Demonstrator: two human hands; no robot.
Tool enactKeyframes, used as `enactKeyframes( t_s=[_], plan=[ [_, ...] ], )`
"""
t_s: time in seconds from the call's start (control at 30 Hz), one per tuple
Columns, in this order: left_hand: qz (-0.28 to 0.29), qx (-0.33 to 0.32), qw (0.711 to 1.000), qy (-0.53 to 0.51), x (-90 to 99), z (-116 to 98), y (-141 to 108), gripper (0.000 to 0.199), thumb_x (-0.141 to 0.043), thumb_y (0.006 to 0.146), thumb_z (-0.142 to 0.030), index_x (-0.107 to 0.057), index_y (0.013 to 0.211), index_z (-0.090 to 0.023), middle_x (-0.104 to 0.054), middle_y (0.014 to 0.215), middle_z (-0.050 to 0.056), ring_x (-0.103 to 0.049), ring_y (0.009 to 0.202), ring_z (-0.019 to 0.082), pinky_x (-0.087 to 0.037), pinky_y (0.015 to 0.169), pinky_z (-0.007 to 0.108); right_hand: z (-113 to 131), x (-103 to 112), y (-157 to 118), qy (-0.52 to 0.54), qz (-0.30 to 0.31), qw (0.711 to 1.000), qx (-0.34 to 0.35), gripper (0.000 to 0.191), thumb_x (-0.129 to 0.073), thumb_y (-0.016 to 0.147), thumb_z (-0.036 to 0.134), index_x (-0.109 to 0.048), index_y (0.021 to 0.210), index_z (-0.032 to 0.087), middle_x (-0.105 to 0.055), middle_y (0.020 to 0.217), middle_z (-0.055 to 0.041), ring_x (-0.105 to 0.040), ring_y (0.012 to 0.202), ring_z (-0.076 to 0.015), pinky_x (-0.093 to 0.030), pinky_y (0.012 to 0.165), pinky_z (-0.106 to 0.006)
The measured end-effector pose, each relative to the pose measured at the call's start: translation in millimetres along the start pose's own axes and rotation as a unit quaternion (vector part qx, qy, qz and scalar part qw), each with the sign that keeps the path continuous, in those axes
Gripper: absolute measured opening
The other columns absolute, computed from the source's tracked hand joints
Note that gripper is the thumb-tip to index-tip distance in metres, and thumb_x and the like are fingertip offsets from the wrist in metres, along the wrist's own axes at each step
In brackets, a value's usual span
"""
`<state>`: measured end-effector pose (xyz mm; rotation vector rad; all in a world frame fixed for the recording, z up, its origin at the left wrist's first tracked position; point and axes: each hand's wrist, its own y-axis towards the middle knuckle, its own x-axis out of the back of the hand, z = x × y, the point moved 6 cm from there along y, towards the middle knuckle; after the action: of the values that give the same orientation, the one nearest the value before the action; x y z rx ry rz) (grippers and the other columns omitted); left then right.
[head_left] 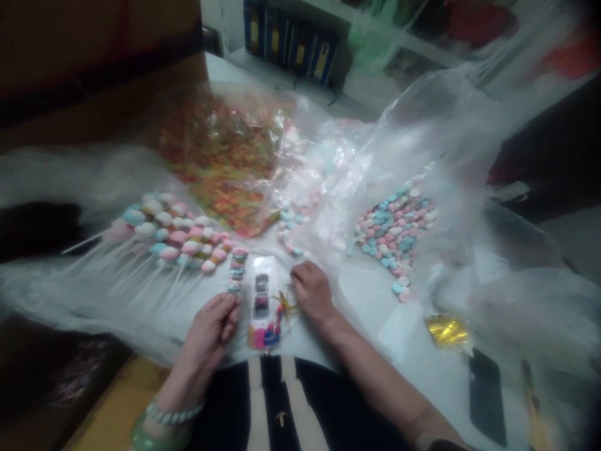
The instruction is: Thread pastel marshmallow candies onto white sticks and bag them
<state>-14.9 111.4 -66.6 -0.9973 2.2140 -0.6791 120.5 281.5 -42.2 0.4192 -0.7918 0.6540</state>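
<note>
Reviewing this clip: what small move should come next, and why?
Probably the right hand should pinch the gold foil star: its fingers lie just beside it, while the left hand touches the column of pastel round candies.

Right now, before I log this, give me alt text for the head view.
A person's left hand touches a stack of pastel candies beside a clear package, the right hand by a gold tie; pastel lollipops and loose candies lie on plastic sheeting.

The left hand (pixel 210 330) curls inward; the right hand (pixel 312 291) lies palm-down.
</note>
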Motion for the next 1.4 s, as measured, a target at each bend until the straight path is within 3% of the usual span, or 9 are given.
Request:
enactKeyframes(
  t_s=[0.23, 0.37, 0.47, 0.57, 0.77, 0.93, 1.07, 1.23, 1.4],
  plan=[
    [0.048, 0.042, 0.988, -0.144, -10.2, -1, 1, 0.018, -0.08, 0.068, -0.02, -0.063, 0.068, -0.013, -0.063, 0.075, 0.002, -0.056, 0.058, 0.009, -0.049, 0.049, 0.019, 19, 8, -2, 0.031, 0.03, 0.999, 0.027, 0.022, -0.046, 0.088, 0.012, -0.063, 0.077, 0.021, -0.063, 0.077, -0.0023, -0.055, 0.077, -0.017, -0.039, 0.072, -0.028],
    [0.117, 0.102, 0.977, -0.144, -26.5, 3, -7, 0.025, -0.085, 0.065, -0.023, -0.062, 0.065, -0.012, -0.066, 0.113, 0.01, -0.066, 0.097, 0.025, -0.06, 0.078, 0.036, 48, 11, -12, -0.098, -0.027, 0.983, 0.153, 0.023, -0.045, 0.088, 0.013, -0.059, 0.072, 0.019, -0.057, 0.069, -0.0052, -0.049, 0.07, -0.019, -0.034, 0.067, -0.031],
    [0.155, 0.148, 0.966, -0.145, -36.8, 9, -11, 0.023, -0.084, 0.068, -0.024, -0.063, 0.07, -0.013, -0.066, 0.093, 0.008, -0.067, 0.089, 0.024, -0.061, 0.078, 0.038, 70, 2, -21, -0.151, -0.02, 0.955, 0.256, 0.027, -0.044, 0.093, 0.02, -0.06, 0.071, 0.019, -0.055, 0.066, -0.0059, -0.044, 0.065, -0.0197, -0.029, 0.062, -0.034],
    [0.135, 0.173, 0.966, -0.136, -37.5, 15, -7, 0.014, -0.074, 0.078, -0.018, -0.063, 0.071, -0.012, -0.061, 0.073, 0.004, -0.062, 0.065, 0.013, -0.057, 0.06, 0.024, 74, -4, -24, -0.131, 0.0, 0.955, 0.265, 0.031, -0.04, 0.095, 0.021, -0.061, 0.071, 0.02, -0.055, 0.064, -0.0052, -0.044, 0.064, -0.0189, -0.029, 0.062, -0.034],
    [0.12, 0.083, 0.986, -0.084, -24.4, -1, 2, 0.017, -0.075, 0.074, -0.019, -0.063, 0.066, -0.012, -0.059, 0.063, 0.002, -0.053, 0.056, 0.009, -0.049, 0.055, 0.02, 52, -10, -23, 0.156, 0.091, 0.98, 0.089, 0.021, -0.05, 0.088, 0.021, -0.066, 0.075, 0.022, -0.063, 0.073, -0.0025, -0.055, 0.072, -0.0166, -0.039, 0.07, -0.029],
    [0.145, 0.007, 0.988, 0.045, -20.4, -15, -2, 0.03, -0.08, 0.069, -0.034, -0.06, 0.062, -0.014, -0.061, 0.06, 0.002, -0.054, 0.054, 0.011, -0.043, 0.055, 0.022, 39, -31, -24, 0.445, 0.196, 0.857, -0.171, 0.015, -0.061, 0.077, 0.032, -0.069, 0.076, 0.02, -0.065, 0.07, 0.0008, -0.057, 0.067, -0.0147, -0.041, 0.067, -0.028],
    [0.154, 0.006, 0.984, 0.087, -23.9, -14, -7, 0.035, -0.079, 0.068, -0.04, -0.055, 0.06, -0.016, -0.058, 0.052, 0.001, -0.052, 0.052, 0.013, -0.039, 0.055, 0.024, 42, -49, -25, 0.544, 0.242, 0.75, -0.288, 0.015, -0.068, 0.065, 0.03, -0.067, 0.07, 0.015, -0.061, 0.058, 0.0019, -0.047, 0.051, -0.009, -0.034, 0.054, -0.023],
    [0.163, -0.004, 0.979, 0.124, -22.5, -11, -7, 0.033, -0.074, 0.072, -0.042, -0.055, 0.061, -0.017, -0.058, 0.051, 0.001, -0.053, 0.053, 0.014, -0.04, 0.058, 0.026, 46, -58, -26, 0.584, 0.266, 0.684, -0.346, 0.015, -0.072, 0.061, 0.026, -0.064, 0.064, 0.014, -0.056, 0.051, 0.0042, -0.043, 0.044, -0.0063, -0.031, 0.046, -0.021],
    [0.149, -0.035, 0.98, 0.128, -17.4, -11, 0, 0.033, -0.071, 0.075, -0.043, -0.056, 0.061, -0.017, -0.058, 0.053, 0.002, -0.056, 0.058, 0.016, -0.041, 0.062, 0.026, 48, -58, -28, 0.583, 0.283, 0.668, -0.365, 0.013, -0.07, 0.061, 0.023, -0.065, 0.067, 0.013, -0.063, 0.054, 0.0004, -0.05, 0.043, -0.0073, -0.035, 0.044, -0.02]
  ],
)
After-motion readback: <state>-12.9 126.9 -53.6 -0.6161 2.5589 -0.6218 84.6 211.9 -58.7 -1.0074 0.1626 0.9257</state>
